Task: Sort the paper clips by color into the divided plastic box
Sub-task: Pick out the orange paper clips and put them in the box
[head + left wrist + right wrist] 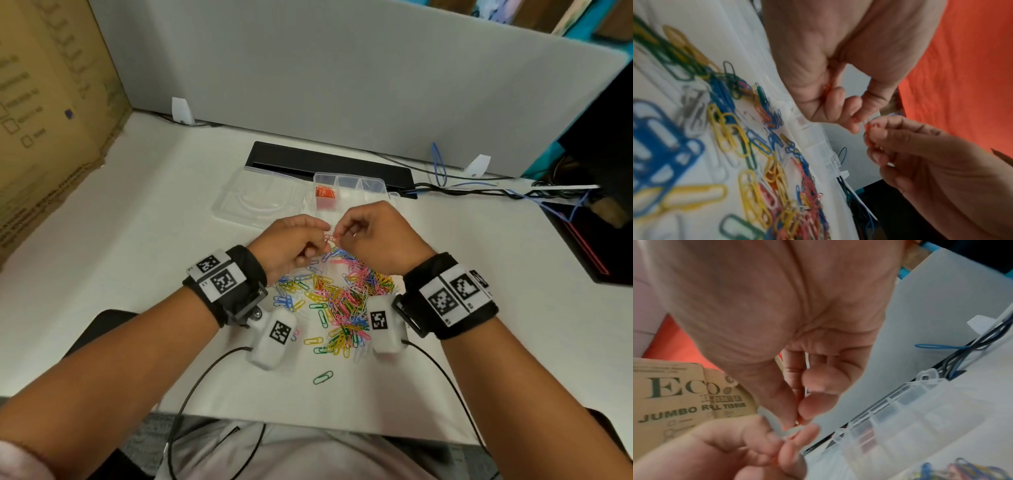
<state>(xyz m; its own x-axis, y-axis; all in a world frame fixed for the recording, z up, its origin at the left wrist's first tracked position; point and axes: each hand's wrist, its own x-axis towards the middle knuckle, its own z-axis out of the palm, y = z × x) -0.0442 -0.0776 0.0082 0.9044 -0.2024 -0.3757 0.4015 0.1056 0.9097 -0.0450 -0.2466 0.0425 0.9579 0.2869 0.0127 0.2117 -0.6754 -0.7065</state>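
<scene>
A mixed pile of coloured paper clips [342,301] lies on the white table, just in front of both hands. Behind them stands the clear divided box [371,185], its lid [260,198] folded open to the left. Several red clips [323,193] fill its left compartment. My left hand [320,238] and right hand [342,233] meet above the far edge of the pile. Both pinch the same small cluster of red clips [330,238] between thumb and fingertips. The left wrist view shows these red clips [868,131] at the right hand's fingertips [877,128], and the pile [756,162] below.
A cardboard box [51,120] walls the left side. A black bar [329,164] and cables [479,192] lie behind the divided box, in front of a grey partition [342,68]. A lone green clip [322,377] lies near the table's front edge.
</scene>
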